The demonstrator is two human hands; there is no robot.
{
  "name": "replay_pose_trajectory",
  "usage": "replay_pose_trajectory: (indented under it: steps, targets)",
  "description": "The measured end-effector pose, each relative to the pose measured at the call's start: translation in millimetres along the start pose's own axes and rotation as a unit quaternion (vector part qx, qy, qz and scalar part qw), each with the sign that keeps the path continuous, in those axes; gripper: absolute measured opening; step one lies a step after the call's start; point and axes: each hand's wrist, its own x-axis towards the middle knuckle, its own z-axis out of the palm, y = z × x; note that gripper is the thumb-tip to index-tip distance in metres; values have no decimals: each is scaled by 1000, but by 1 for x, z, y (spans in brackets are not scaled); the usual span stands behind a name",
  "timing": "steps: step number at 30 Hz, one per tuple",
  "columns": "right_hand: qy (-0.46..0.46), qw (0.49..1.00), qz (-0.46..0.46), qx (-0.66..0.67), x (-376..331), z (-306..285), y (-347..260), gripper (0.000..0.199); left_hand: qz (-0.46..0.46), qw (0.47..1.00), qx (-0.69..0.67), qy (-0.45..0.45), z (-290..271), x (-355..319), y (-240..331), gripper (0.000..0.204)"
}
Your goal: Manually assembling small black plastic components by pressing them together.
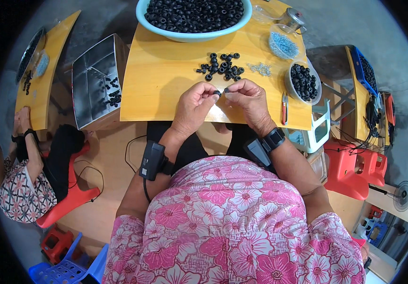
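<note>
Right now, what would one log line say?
left hand: grip on small black ring | right hand: pinching black piece | ring pile beyond

1. Clear plastic bag [283, 45]: lies on the yellow table [166, 90] at its far right, holding small pale blue pieces; its mouth is open and crumpled.
2. Second clear bag [41, 64]: lies on the neighbouring yellow table [48, 57] at the far left, also with bluish contents.
3. Labels, signs and screens: none legible in view.
</note>
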Motion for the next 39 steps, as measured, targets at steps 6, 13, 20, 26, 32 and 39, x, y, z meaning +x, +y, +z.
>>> replay_pose_trajectory:
  steps: [6, 13, 20, 26, 32, 39]
  targets:
    - [4, 999, -11, -52, 1, 11, 1, 11, 4, 1000, -19, -2, -1, 0, -1, 11]
    - [18, 994, -15, -110, 2, 10, 2, 13, 2, 1000, -20, 6, -1, 1, -4, 12]
    - [21, 988, -55, -144, 0, 13, 0, 12, -7, 1000, 0, 7, -2, 2, -5, 12]
    - [-10, 993, -43, -109, 2, 14, -2, 11, 0, 1000, -14, -2, -3, 1, -2, 10]
    - [-19, 999, -28, -14, 4, 11, 1, 15, -9, 1000, -21, -1, -4, 1, -3, 11]
    - [-28, 999, 2, -27, 4, 13, -6, 20, -17, 998, -61, -12, -7, 1, -4, 12]
